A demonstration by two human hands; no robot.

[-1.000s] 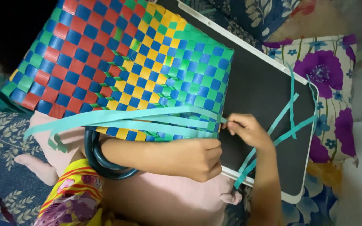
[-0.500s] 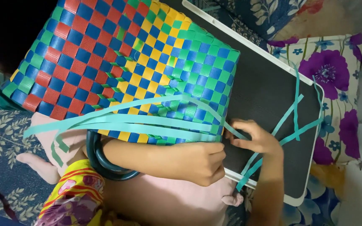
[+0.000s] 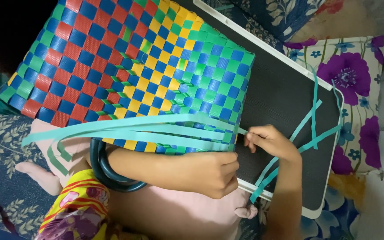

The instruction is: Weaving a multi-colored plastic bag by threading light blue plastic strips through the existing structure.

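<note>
A: From the head view, the woven basket (image 3: 130,75), checked in red, blue, yellow and green, lies tilted across the lap with its corner over the dark table (image 3: 285,102). The left hand (image 3: 212,171) is clenched on the basket's lower edge, pinning the loose teal strips (image 3: 130,131).

B: And the right hand (image 3: 270,142)?

A: Its grip is pinched shut on a teal strip end right at the basket's corner.

B: What could go wrong?

A: I'd judge the strip could twist or slip out of the weave if the left hand loosens, or kink against the table's white rim.

B: Anything in the way?

A: Trailing strip ends (image 3: 314,115) cross the table; a dark bangle (image 3: 101,171) rings the left forearm, a pink cushion (image 3: 178,213) sits below, and a floral cloth (image 3: 352,80) lies beyond.
</note>
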